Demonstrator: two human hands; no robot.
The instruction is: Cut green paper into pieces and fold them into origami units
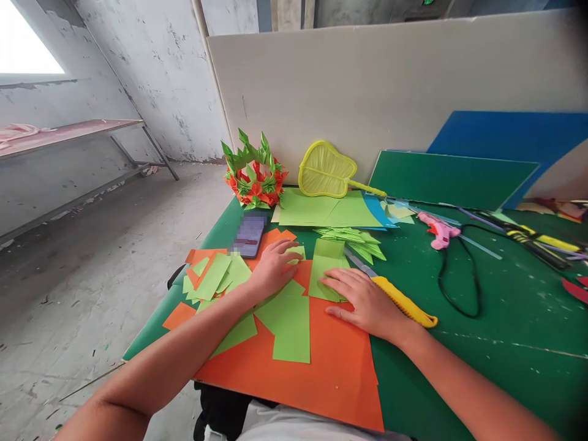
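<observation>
At the far left, a pinkish tabletop (92, 130) is covered in part by a pale pink cloth (21, 131). On the green tabletop (500, 343), cut green paper pieces (215, 275) are heaped at the left over orange scraps (180, 315), with a phone (252, 237) laid just behind them. Farther back, a hollow ring of folded paper (258, 195) is set down; its wall is formed of green and orange points, and the bottom of its hollow is hidden by the front folds. The left hand (274, 267) is held palm down, its grip released, the fingers loosely bent beside a small green piece (299, 250). Under both hands an orange sheet (342, 367) is spread, and on it a green strip (327, 257) is placed. The strip is touched by the right hand (361, 300), whose grip is likewise relaxed, with fingers extended and wrist angled inward. Beside that hand a yellow cutter (408, 305) is laid; farther right, a pink glue gun (438, 231) is trailed by its black cable (441, 288).
</observation>
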